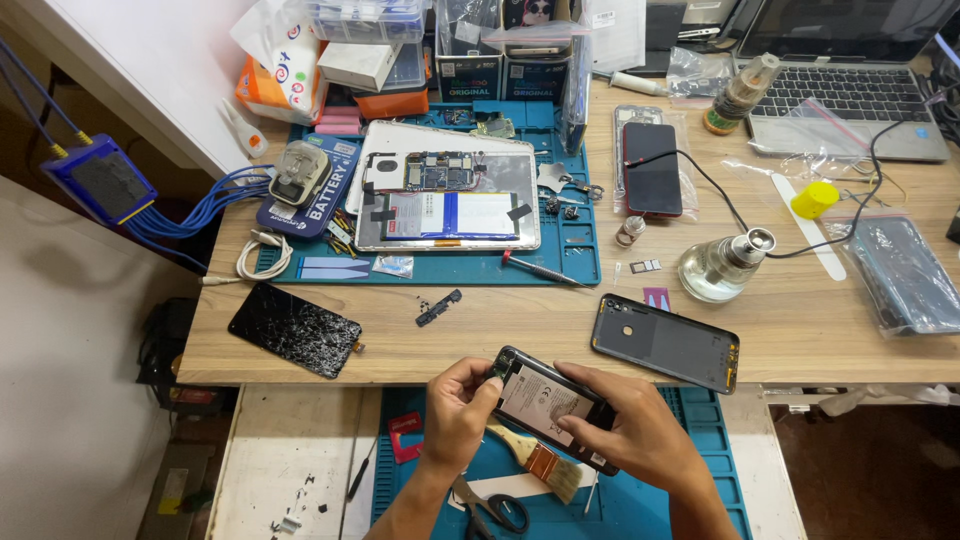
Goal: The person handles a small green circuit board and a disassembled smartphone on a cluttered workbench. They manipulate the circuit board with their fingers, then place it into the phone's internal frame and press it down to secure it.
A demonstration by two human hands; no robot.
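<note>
Stood on a pale floor (70,330) beside a white wall panel (150,70): a light wooden workbench (800,330), evenly lit.

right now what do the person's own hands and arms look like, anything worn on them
Both the left hand and the right hand are bare: no gloves, rings, watch or wrist strap show. The forearms that run down to the bottom edge of the head view are bare too, with no sleeve in sight. No cables, tape or markings show on either hand.
</note>
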